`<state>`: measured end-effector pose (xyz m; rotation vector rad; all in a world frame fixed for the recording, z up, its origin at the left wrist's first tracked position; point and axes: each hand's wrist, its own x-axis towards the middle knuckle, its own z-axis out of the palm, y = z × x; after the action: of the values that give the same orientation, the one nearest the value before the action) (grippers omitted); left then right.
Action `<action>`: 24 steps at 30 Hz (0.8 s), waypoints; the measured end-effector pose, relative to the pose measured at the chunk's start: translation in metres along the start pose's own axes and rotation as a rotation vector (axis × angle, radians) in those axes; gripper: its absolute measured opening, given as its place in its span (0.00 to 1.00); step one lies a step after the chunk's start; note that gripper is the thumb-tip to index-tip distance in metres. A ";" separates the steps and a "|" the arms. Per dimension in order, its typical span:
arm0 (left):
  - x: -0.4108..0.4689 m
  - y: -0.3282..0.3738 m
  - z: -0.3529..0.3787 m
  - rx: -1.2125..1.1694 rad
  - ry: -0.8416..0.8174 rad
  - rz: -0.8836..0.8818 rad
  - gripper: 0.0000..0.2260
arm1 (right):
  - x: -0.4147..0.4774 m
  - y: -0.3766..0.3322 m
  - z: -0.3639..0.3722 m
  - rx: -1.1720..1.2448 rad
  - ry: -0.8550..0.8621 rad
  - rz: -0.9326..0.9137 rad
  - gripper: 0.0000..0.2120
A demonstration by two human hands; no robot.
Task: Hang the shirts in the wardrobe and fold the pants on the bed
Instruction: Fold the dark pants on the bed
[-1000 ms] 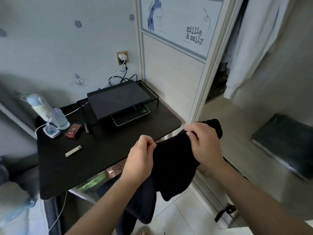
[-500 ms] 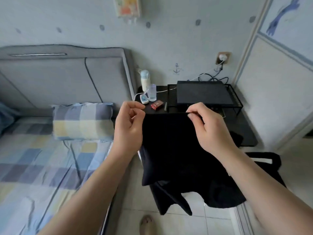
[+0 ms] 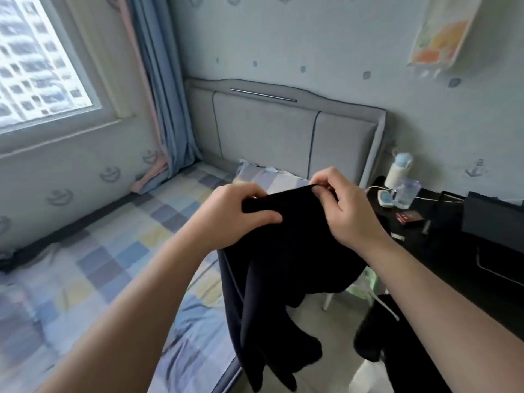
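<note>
A pair of black pants [image 3: 286, 251] hangs in front of me, its legs dangling down toward the floor at the bed's right edge. My left hand [image 3: 235, 214] grips the waistband's left end, thumb over the cloth. My right hand [image 3: 346, 205] pinches the waistband's right end between thumb and fingers. The bed [image 3: 107, 268], covered with a pastel checked sheet, lies to the left and below the hands. The wardrobe is out of view.
A checked pillow [image 3: 272, 177] leans on the grey headboard [image 3: 283, 129]. To the right a black side table [image 3: 442, 231] carries a bottle [image 3: 399, 171], a clear cup [image 3: 408, 194], a small red box [image 3: 409, 216] and a black case. Window and blue curtain at left.
The view has swung left from the wardrobe and side table to the bed. Both hands kept hold of the pants, which now hang by the bed's edge.
</note>
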<state>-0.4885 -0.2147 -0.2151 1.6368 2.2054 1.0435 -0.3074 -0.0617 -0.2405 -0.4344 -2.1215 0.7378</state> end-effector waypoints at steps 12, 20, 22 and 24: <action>-0.092 -0.219 -0.135 -0.572 0.516 -0.536 0.13 | -0.004 -0.114 0.308 0.236 -0.379 0.066 0.13; -0.140 -0.282 -0.200 -0.775 0.768 -0.694 0.11 | -0.064 -0.147 0.450 0.384 -0.840 0.463 0.35; -0.146 -0.287 -0.212 -0.857 0.834 -0.700 0.11 | -0.059 -0.146 0.472 0.324 -0.916 0.482 0.29; -0.150 -0.290 -0.225 -0.906 0.915 -0.681 0.11 | -0.052 -0.142 0.493 0.281 -1.045 0.517 0.22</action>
<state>-0.7755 -0.4821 -0.2731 -0.0250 1.8477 2.2811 -0.6774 -0.3724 -0.4197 -0.5087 -2.7955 1.8408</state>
